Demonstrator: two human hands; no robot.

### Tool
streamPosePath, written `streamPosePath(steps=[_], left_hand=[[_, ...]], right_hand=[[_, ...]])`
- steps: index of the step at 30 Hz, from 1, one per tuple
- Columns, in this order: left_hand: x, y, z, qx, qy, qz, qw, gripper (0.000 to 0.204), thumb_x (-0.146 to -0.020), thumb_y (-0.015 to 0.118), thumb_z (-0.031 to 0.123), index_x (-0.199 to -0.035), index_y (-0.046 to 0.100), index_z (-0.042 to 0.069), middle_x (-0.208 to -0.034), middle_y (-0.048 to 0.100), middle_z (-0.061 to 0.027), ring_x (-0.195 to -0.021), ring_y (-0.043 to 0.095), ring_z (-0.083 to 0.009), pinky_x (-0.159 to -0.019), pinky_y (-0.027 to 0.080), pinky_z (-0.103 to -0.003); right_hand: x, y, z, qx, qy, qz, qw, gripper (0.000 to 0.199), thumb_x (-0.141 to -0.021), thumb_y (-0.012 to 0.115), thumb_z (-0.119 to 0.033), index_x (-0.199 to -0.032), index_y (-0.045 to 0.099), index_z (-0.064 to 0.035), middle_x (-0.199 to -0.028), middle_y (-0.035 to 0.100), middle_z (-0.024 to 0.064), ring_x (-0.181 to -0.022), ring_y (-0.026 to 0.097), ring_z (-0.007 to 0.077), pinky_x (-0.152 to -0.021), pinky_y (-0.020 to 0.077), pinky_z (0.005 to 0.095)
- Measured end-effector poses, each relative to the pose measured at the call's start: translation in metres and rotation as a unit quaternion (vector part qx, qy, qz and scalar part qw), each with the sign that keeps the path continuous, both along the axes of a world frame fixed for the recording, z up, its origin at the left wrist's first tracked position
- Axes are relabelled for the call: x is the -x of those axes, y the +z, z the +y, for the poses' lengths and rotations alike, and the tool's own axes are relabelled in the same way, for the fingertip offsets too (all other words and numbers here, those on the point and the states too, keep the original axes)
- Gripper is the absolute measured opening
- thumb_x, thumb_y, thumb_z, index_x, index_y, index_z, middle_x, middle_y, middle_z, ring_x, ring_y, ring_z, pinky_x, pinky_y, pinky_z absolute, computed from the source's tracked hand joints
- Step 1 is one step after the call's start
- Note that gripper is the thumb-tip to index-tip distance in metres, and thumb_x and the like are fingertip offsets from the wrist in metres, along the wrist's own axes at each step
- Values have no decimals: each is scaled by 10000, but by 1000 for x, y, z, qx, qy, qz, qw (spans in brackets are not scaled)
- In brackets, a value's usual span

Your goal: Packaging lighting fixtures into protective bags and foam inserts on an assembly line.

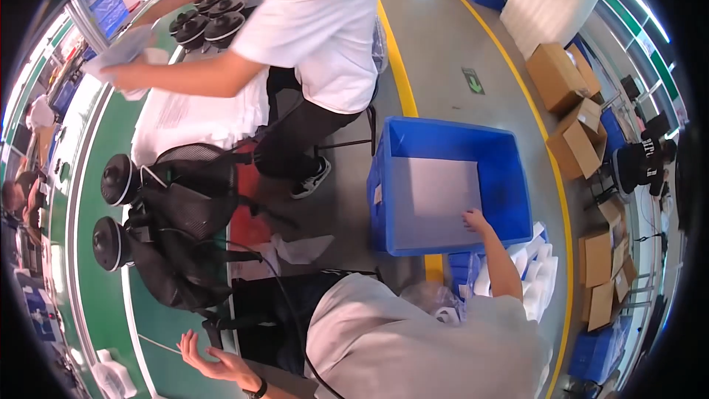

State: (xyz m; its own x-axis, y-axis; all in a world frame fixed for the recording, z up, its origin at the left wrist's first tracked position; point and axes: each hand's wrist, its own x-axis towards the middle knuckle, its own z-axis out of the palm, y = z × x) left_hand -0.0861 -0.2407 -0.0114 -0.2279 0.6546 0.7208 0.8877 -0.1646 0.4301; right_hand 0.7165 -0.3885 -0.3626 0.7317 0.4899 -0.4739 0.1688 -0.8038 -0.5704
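The blue plastic crate stands on the grey floor, to the person's right, beside the yellow floor line. A grey sheet lies flat across its bottom. The right hand reaches over the crate's near wall, fingers resting on the near right corner of the grey sheet; whether it pinches the sheet or merely presses on it cannot be told at this size.

A black mesh office chair sits to the left, between the crate and the green work table. Two black round devices with white rims lie at the table edge, touching the chair's back.

A co-worker in a white shirt leans over the table further ahead, handling white sheets.

White foam pieces are stacked just beside the crate's near right corner. Brown cartons stand well apart on the far right.

The left hand hovers low at the table edge, fingers spread, holding nothing.
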Motion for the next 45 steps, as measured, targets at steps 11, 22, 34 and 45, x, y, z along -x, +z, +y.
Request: streamPosePath(steps=[11,22,34,45], left_hand=[[2,3,-17,81,69,72,992,387,-871,474,-50,-1245,573,-21,-1210,641,-158,-1145,570,-373,-1114,354,-508],[-78,46,11,54,-184,14,981,184,-959,477,43,-1024,621,-52,-973,665,-128,-946,610,-306,-1147,344,-548],[-37,17,54,8,-153,-170,974,292,-1052,484,170,-1116,647,-63,-1098,683,-141,-1007,636,-246,-954,485,-366],[-6,-1,52,23,-95,-211,973,260,-1036,491,145,-1065,662,-48,-939,660,-109,-843,609,-207,-828,495,-335]], right_hand=[[97,-140,81,275,567,63,774,697,-914,552,-613,-1395,571,-109,-1410,565,164,-1245,573,319,-941,528,457],[172,180,57,140,54,-462,874,865,-830,703,-440,-1486,390,31,-1592,231,313,-1493,129,507,-1201,102,623],[223,78,-38,-282,-390,69,874,720,-802,769,-359,-1278,512,117,-1179,627,188,-979,610,398,-898,505,422],[209,41,-14,-374,-514,273,722,128,-733,603,-206,-799,558,-107,-899,542,136,-847,554,342,-694,494,591]])
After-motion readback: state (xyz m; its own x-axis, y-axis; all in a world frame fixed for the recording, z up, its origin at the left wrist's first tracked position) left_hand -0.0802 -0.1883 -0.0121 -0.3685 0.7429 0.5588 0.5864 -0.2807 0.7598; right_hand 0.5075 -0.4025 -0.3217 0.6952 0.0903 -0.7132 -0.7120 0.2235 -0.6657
